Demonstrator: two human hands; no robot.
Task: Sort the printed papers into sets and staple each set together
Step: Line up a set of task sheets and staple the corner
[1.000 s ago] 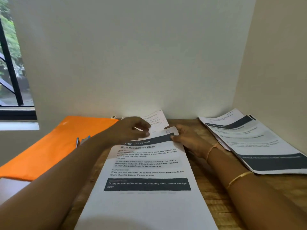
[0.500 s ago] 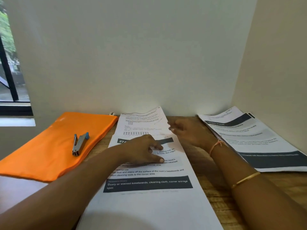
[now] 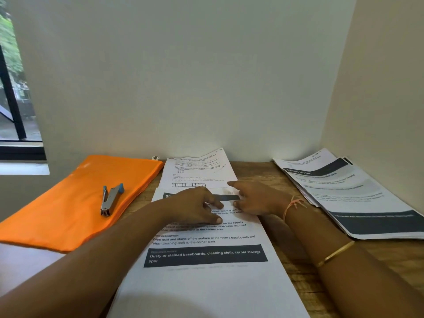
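A stack of printed papers (image 3: 206,253) with dark header bars lies in front of me on the wooden desk. My left hand (image 3: 195,208) rests palm down on its upper part, fingers spread. My right hand (image 3: 257,198) lies beside it on the stack's top right corner, fingers apart and flat on the paper. A separate sheet with a small grid (image 3: 195,171) sits beyond the stack against the wall. A second pile of printed papers (image 3: 348,193) lies at the right. A silver stapler with blue tips (image 3: 111,199) rests on an orange folder.
The orange zip folder (image 3: 68,203) covers the desk's left side. Walls close in the back and right of the wooden desk (image 3: 286,237). A window (image 3: 13,99) is at the far left. A white surface (image 3: 25,265) lies at the near left.
My left hand slid from the stack's top edge down onto the page, uncovering the stapler and grid sheet. My right hand shifted slightly on the top right corner.
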